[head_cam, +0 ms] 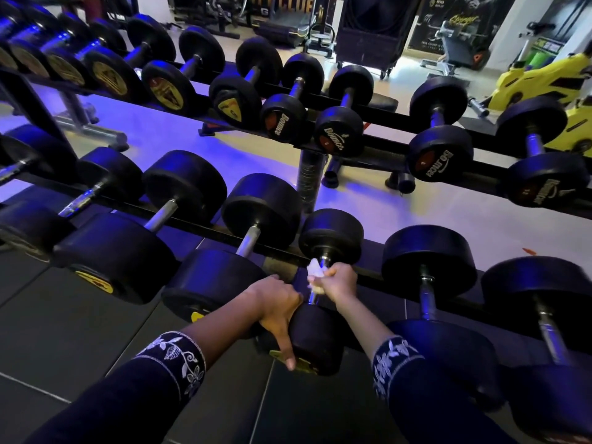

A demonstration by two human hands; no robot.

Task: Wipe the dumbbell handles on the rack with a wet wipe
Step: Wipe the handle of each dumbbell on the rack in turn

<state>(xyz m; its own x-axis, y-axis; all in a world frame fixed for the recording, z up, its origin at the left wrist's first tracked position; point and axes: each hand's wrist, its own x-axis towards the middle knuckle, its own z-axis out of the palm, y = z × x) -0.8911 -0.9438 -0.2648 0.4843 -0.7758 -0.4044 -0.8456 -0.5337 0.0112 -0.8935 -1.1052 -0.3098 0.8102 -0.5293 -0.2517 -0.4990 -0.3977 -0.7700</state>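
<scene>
Head cam view, and from where I'm standing it's pretty clear: the dumbbell [315,338] getting cleaned sits on the lower tier of the rack [217,233], roughly mid-row, with bigger ones either side. Its long axis runs front to back across the rails, 1 black head pointing at the person and the other pointing away, with the far end leaning a touch to the right. The right hand [341,282] is wrapped tight round the handle [311,298] up near the far head, with the white wet wipe [315,272] bunched inside the grip and poking out on the left. The left hand [275,304] clamps the near head, fingers curled over its top edge, thumb stretched down its side. Both arms are in dark sleeves [173,360] with white floral embroidery at the cuffs. The upper tier holds smaller Bounce dumbbells [339,133], and a yellow exercise bike [544,75] sits off at the far right.
</scene>
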